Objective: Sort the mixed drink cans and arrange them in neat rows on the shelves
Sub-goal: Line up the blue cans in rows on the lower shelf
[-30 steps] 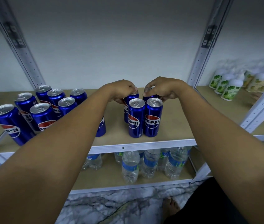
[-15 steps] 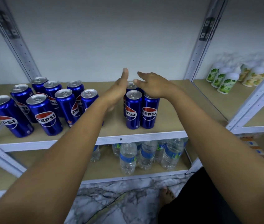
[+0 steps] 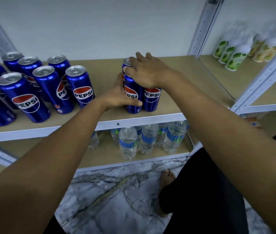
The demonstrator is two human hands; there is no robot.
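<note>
On the upper shelf (image 3: 176, 70), a tight cluster of blue Pepsi cans (image 3: 151, 98) stands near the front edge. The left hand (image 3: 117, 97) has its grip wrapped round the cluster's front-left can (image 3: 131, 97), thumb across its lower body. The right hand (image 3: 148, 71) rests over the cluster's tops, fingers spread and relaxed, grasping nothing. Left of the cluster, well apart, stands a loose group of Pepsi cans (image 3: 46, 86). Below the cluster, water bottles (image 3: 148, 139) fill the lower shelf.

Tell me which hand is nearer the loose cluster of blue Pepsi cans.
Left. The left hand lies beside the cluster of blue Pepsi cans; the right hand is farther right.
</note>
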